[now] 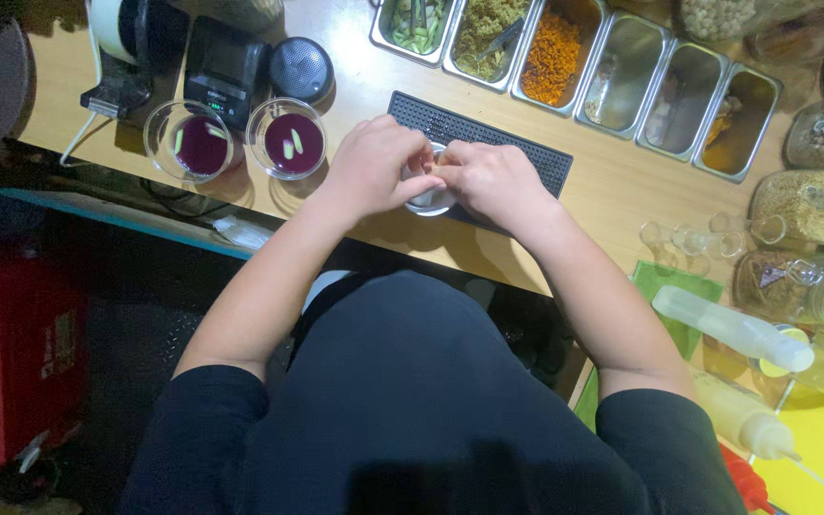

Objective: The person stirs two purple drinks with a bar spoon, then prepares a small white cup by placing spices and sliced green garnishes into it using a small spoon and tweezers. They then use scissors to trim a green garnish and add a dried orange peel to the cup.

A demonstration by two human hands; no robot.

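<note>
1. Both hands meet over a small clear cup (430,198) that stands on a black ribbed bar mat (488,138) at the near edge of the wooden bench (612,181).
2. The left hand (374,167) curls around the cup's left side, fingers bent over the rim — it is gripping the cup.
3. The right hand (493,181) presses in from the other side, its fingertips pinched together at the cup's mouth; whatever they pinch is too small and too hidden to make out.
4. Just left of the left hand stand two clear cups of dark red drink (287,138), pale green slivers floating in them, well apart from the hands' own cup.
5. Beyond those sit a small black printer (226,67) and a round black speaker (301,69).
6. Past the hands runs a row of steel trays (641,72) — green, brownish and orange fillings show in the nearer ones.
7. To the right of the right hand are glass jars (803,205) and two pale squeeze bottles (731,329).
</note>
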